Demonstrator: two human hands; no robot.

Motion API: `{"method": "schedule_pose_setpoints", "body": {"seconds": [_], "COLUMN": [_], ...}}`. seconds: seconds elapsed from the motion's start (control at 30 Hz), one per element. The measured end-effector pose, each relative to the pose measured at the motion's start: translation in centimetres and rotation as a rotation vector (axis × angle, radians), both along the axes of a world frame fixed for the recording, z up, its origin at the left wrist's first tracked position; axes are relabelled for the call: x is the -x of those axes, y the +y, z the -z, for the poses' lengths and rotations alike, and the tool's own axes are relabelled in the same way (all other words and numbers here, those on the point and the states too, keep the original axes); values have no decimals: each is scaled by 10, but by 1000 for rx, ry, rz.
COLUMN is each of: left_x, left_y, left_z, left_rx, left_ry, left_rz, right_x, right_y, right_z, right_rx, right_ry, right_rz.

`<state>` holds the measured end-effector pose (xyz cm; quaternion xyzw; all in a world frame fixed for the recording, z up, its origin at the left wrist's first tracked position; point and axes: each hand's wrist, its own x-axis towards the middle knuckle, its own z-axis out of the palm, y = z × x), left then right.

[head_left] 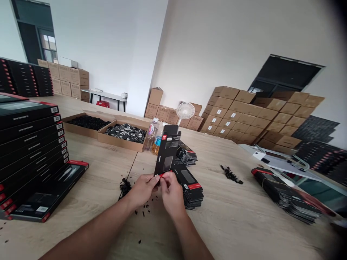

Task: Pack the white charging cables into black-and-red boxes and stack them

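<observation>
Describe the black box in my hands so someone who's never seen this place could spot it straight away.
Start at the wooden table and find the left hand and right hand close together near its middle. The black box rises from their grip. Unlike the flat stacks just right of it, it is held up on end, flaps at the top.

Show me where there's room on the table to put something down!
There's bare table between the flat cartons beside the right hand and the carton bundle far right, nearer us than the little black pile. A smaller patch lies between the low black box and the black bits by the left hand. Past the hands it's crowded: held carton, bottles, brown trays.
</observation>
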<state>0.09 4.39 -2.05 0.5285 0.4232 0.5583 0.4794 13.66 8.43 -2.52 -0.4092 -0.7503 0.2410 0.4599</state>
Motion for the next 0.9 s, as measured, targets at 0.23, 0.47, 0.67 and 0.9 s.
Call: {"method": "schedule_pose_setpoints", "body": {"seconds": [0.23,0.47,0.67,0.9], "left_x": [10,34,20,13], "left_y": [-10,-11,-13,-23], "left_z": [-25,-38,-22,-18], "left_rx": [80,470,560,534], "left_ry": [-275,-863,-551,-417], "left_rz": [186,227,366,468], "right_x": [-13,-6,-21,-31], "right_y": [6,-19,-11,-5], "right_z": [-8,-20,-34,-37], "right_rx": [422,662,364,530], "right_ry": [428,54,376,576], "right_rz": [-147,-442,-196,-282]}}
